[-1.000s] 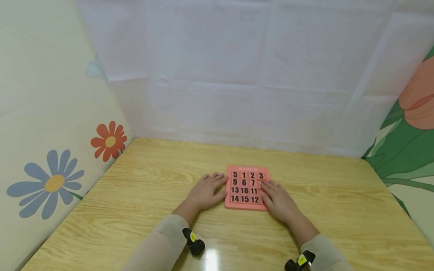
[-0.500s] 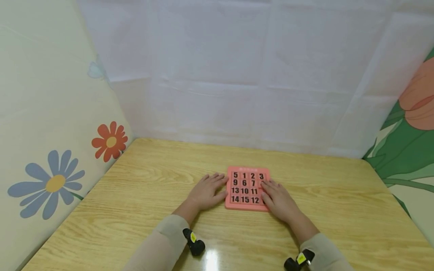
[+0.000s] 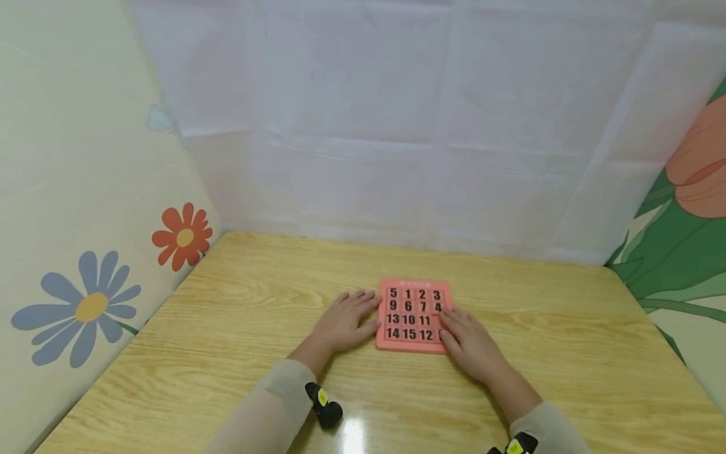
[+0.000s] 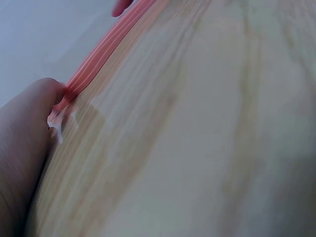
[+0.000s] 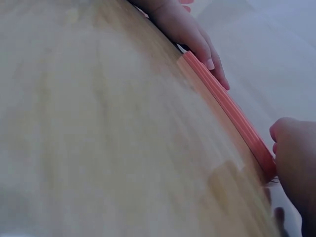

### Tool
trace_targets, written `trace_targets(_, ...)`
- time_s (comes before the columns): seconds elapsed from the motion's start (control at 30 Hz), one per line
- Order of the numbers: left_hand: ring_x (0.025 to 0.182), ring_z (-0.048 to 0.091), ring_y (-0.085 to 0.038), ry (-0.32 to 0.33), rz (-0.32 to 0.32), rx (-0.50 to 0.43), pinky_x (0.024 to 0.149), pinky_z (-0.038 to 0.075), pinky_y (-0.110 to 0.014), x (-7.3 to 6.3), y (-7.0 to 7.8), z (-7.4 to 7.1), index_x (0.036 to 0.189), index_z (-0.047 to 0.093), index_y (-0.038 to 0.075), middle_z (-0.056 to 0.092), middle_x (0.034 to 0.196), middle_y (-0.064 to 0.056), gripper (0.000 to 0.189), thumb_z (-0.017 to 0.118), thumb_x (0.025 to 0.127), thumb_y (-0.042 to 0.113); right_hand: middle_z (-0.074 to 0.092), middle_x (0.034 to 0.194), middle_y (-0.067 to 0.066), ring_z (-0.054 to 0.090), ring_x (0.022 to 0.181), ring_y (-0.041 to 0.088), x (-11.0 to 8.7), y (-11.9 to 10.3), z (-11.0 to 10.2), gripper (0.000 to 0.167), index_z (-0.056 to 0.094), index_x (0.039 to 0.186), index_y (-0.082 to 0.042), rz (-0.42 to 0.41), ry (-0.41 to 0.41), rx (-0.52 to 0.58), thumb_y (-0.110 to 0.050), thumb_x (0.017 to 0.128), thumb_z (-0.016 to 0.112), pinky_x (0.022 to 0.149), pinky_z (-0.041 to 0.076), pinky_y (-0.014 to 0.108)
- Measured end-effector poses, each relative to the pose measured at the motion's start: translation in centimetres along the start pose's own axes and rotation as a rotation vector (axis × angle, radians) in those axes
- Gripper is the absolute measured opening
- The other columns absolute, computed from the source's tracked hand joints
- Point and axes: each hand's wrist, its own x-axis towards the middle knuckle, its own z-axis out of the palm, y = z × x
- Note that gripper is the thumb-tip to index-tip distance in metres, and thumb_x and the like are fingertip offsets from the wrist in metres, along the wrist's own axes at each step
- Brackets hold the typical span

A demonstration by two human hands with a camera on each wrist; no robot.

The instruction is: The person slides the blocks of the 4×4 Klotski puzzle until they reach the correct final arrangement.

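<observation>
A pink sliding number puzzle [image 3: 416, 313] lies flat on the table, its black numerals facing up. The rows read 5 1 2 3, then 9 6 7 4, then 13 10 11, then 14 15 12. My left hand [image 3: 343, 325] rests at the puzzle's left edge, fingers extended and thumb touching the frame. On the other side, my right hand [image 3: 471, 343] lies over the right edge with its fingertips by the 4 tile [image 3: 438, 308]. That hand partly covers the right end of the lower two rows. Both wrist views show the puzzle's pink side [image 5: 229, 111] between the hands.
The wood-grain table [image 3: 272, 277] extends around the puzzle. A white cloth [image 3: 363, 126] hangs behind it. Flower-printed walls [image 3: 91, 189] stand at left and right. A black device [image 3: 324, 405] is strapped to each sleeved wrist.
My right hand has drawn back slightly to the right and toward me, uncovering the 4 tile. The left hand and the puzzle have stayed in place.
</observation>
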Motion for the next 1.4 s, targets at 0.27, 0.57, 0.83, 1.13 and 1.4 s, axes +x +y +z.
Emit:
trace_targets(0.27,0.148,0.030,-0.028,0.005,0.001,0.002,0.124,0.018,-0.049,0.2,-0.1,0.1,0.152,0.038,0.017,0.038,0.157,-0.006,0.062,0.044,0.099,0.050,0.048,0.149,0.015,0.039,0.142,0.037,-1.5,-0.1,-0.2,0.046,0.053,0.141,-0.003,-0.029,0.010,-0.002,-0.026,0.101,0.051,0.121,0.024,0.056)
trace_targets(0.57,0.148,0.031,-0.030,0.008,0.012,-0.004,0.124,0.019,-0.050,0.1,-0.1,-0.2,0.151,0.040,0.015,0.039,0.157,-0.007,0.061,0.045,0.099,0.047,0.050,0.148,0.013,0.041,0.141,0.034,-2.6,-0.6,-0.3,0.044,0.055,0.139,-0.005,-0.047,-0.010,0.005,-0.029,0.102,0.050,0.121,0.025,0.055)
trace_targets(0.83,0.148,0.031,-0.030,0.015,0.008,-0.014,0.124,0.019,-0.051,0.1,0.0,-0.1,0.151,0.041,0.015,0.039,0.156,-0.007,0.060,0.046,0.099,0.046,0.054,0.145,0.010,0.047,0.138,0.031,-3.4,-0.5,0.0,0.040,0.059,0.136,-0.008,-0.087,0.019,-0.018,-0.024,0.100,0.053,0.119,0.029,0.052)
trace_targets(1.13,0.148,0.030,-0.031,0.011,0.010,-0.016,0.124,0.019,-0.051,0.1,0.1,-0.2,0.151,0.040,0.015,0.039,0.157,-0.008,0.061,0.046,0.099,0.046,0.057,0.142,0.008,0.051,0.135,0.027,-3.6,-0.4,0.1,0.037,0.063,0.132,-0.008,-0.132,0.055,-0.040,-0.022,0.099,0.055,0.118,0.032,0.049)
trace_targets(1.4,0.148,0.030,-0.031,0.016,0.011,-0.009,0.124,0.019,-0.052,0.1,-0.1,0.0,0.151,0.040,0.015,0.039,0.157,-0.008,0.061,0.045,0.099,0.047,0.055,0.145,0.008,0.049,0.137,0.028,-3.3,-0.4,0.1,0.039,0.060,0.135,-0.009,-0.111,0.033,-0.032,-0.025,0.100,0.053,0.119,0.030,0.049)
